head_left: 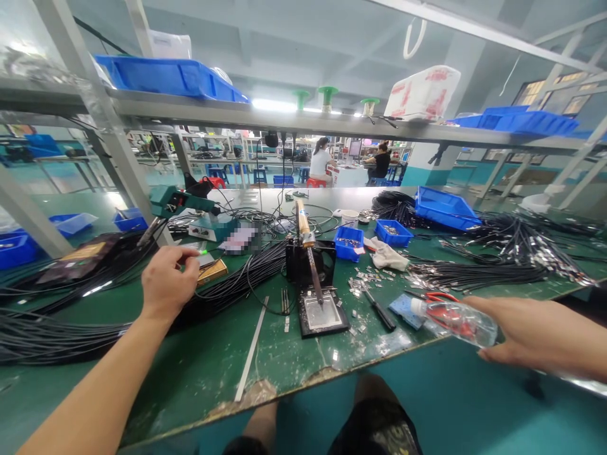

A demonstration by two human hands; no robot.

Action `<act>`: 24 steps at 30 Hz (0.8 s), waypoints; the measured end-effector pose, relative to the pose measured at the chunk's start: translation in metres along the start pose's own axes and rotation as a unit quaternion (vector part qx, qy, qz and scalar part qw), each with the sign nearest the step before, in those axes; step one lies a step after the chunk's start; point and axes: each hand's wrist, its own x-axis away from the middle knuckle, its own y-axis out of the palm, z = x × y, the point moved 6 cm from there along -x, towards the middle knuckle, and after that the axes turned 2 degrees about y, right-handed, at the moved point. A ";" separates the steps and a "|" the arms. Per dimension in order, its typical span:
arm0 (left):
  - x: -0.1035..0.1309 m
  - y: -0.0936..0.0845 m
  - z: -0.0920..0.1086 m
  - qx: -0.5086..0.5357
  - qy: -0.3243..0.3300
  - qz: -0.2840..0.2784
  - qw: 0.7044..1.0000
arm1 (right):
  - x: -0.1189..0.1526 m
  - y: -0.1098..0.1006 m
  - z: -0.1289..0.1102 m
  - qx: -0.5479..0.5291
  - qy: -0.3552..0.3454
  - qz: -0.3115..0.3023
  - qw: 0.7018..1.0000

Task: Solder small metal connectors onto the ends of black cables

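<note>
Clear bottle (467,322), held nearly level right of the soldering iron (311,258), gripped in the right hand (516,328). Left hand (169,281) curled, left of the iron; impossible to tell whether holding anything. Seemingly at a bottle-handling step; called for next: steady grip, cap away from the iron.

Clear bottle (458,320) in the right hand (515,328), left hand (168,281) near a yellow box (212,273) on green bench (282,363).

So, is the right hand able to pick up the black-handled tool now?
Probably not directly: the right hand holds a clear bottle, which likely must be put down first, though the black-handled tool lies uncovered.
</note>
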 end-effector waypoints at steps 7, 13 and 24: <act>0.000 0.000 -0.001 0.002 -0.003 0.004 1.000 | -0.012 0.004 -0.004 0.032 -0.002 -0.096 0.995; 0.000 0.001 -0.001 0.007 -0.005 0.006 1.000 | -0.013 0.005 -0.002 0.038 -0.009 -0.103 0.994; 0.000 -0.001 0.000 0.010 -0.006 -0.006 1.000 | -0.013 -0.005 -0.006 -0.010 -0.026 -0.014 0.999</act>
